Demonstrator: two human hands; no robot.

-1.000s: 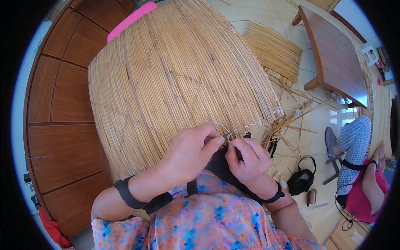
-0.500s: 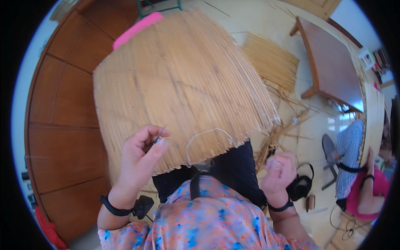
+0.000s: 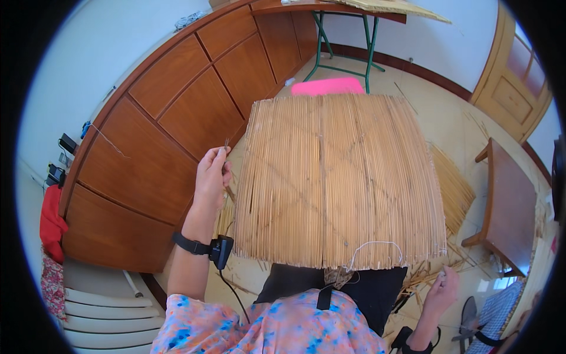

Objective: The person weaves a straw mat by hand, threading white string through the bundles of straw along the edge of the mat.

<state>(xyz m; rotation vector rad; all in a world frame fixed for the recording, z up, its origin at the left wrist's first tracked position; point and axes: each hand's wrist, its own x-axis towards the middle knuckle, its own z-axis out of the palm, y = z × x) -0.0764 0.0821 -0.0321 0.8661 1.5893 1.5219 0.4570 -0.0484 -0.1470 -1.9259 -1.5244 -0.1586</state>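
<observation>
A mat of thin straw-coloured sticks [image 3: 339, 177] spreads over my lap. A white thread [image 3: 377, 242] lies in a loop at its near edge. My left hand [image 3: 209, 171] is raised beside the mat's left edge, pinching a thin metal needle [image 3: 227, 143] that points upward. My right hand [image 3: 442, 289] is just below the mat's right corner, fingers curled, with whatever they hold too small to make out. Black straps with small devices [image 3: 219, 251] are on my forearms.
Wooden cabinets [image 3: 200, 106] line the left, above a white radiator [image 3: 106, 304]. A green-legged table [image 3: 324, 7] stands ahead, behind a pink object [image 3: 327, 87]. On the right are a low table [image 3: 507, 200], loose sticks [image 3: 457, 256] and another person's checked-trousered leg [image 3: 501, 307].
My left hand has moved up and left from the near edge with the needle, and my right hand right and down, away from it. The view has swung, showing more cabinet and wall.
</observation>
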